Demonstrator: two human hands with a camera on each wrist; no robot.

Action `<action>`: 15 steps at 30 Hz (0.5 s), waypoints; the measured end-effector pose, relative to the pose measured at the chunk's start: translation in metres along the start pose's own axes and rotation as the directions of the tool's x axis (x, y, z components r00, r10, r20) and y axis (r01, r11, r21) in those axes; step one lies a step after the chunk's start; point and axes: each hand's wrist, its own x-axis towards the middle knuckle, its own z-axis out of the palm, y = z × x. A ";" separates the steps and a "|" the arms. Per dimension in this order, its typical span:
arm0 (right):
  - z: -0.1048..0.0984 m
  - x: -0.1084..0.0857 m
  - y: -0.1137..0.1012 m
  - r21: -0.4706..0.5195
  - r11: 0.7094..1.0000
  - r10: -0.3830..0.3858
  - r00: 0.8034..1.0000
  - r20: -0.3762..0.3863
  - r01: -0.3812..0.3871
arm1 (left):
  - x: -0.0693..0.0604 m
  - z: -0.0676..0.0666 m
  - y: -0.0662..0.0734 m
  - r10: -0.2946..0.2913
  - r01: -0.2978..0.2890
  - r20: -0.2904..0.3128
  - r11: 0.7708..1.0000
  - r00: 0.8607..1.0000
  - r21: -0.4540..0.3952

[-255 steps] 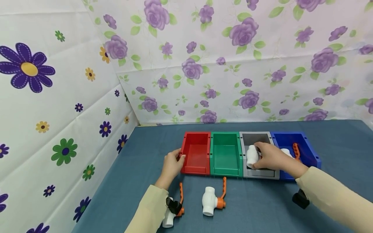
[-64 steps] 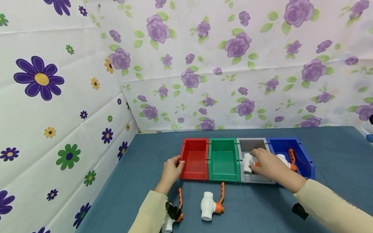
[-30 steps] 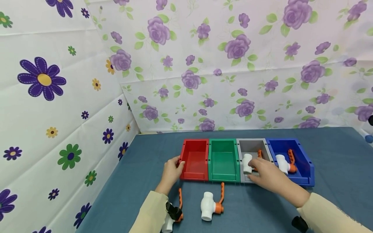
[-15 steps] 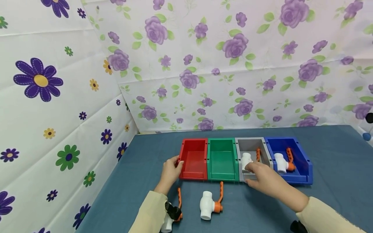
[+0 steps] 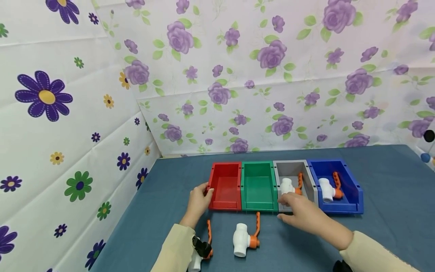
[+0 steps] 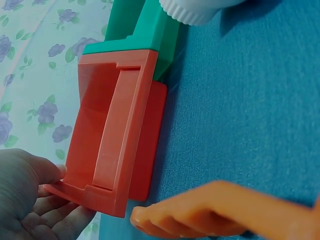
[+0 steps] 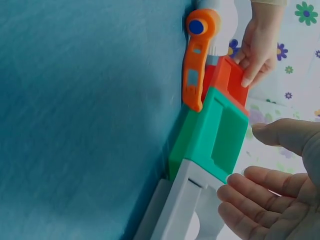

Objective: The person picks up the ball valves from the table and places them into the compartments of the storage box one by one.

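Where the white fabric backdrop printed with purple roses [image 5: 244,113] ends, a table under dark blue-grey cloth [image 5: 183,164] begins. On it, side by side and touching, left to right: red plastic bin [image 5: 227,189], green plastic bin [image 5: 257,189], grey plastic bin [image 5: 292,166], blue plastic bin [image 5: 343,208]. Left hand [image 5: 198,200]: thumb and fingers pinch the red bin's outer side wall. Right hand [image 5: 301,211]: thumb and fingers stand apart, at the grey bin's front edge; cannot tell whether they touch it. White plastic valves with orange lever handles: first valve [image 5: 287,186] lies inside the grey bin, just beyond the right fingers; second valve [image 5: 327,190], inside the blue bin; third valve [image 5: 241,240], on the table before the bins; fourth valve [image 5: 195,261], left of the third, partly hidden by the black wrist device [image 5: 201,247].
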 end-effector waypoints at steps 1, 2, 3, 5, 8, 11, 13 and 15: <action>0.001 0.000 -0.001 0.004 1.000 0.008 1.000 0.008 -0.008 | 0.000 0.000 0.000 0.007 -0.007 -0.002 1.000 1.000 0.000; 0.003 0.000 -0.002 0.011 1.000 0.017 1.000 0.016 -0.017 | 0.000 0.000 0.000 0.011 -0.011 -0.003 1.000 1.000 0.000; 0.004 0.000 -0.002 0.017 1.000 0.025 0.999 0.024 -0.025 | -0.001 0.001 -0.001 0.016 -0.016 -0.004 1.000 1.000 0.000; 0.007 0.001 -0.003 0.016 0.999 0.030 0.999 0.030 -0.031 | -0.001 0.001 -0.001 0.021 -0.021 -0.004 1.000 1.000 -0.003; 0.010 0.000 -0.005 0.004 1.000 0.029 0.999 0.028 -0.029 | 0.000 0.001 -0.001 0.024 -0.024 -0.005 1.000 1.000 -0.003; 0.012 0.000 -0.007 -0.008 1.000 0.008 1.000 0.020 -0.008 | 0.000 0.001 -0.002 0.026 -0.026 -0.010 1.000 1.000 0.001; 0.013 -0.001 -0.008 -0.010 1.000 0.002 1.000 0.021 -0.002 | 0.000 0.002 -0.002 0.032 -0.032 -0.015 0.999 0.999 0.005; 0.014 -0.001 -0.009 -0.007 1.000 0.000 1.000 0.026 0.000 | 0.000 0.002 -0.002 0.039 -0.039 -0.021 0.999 0.999 0.005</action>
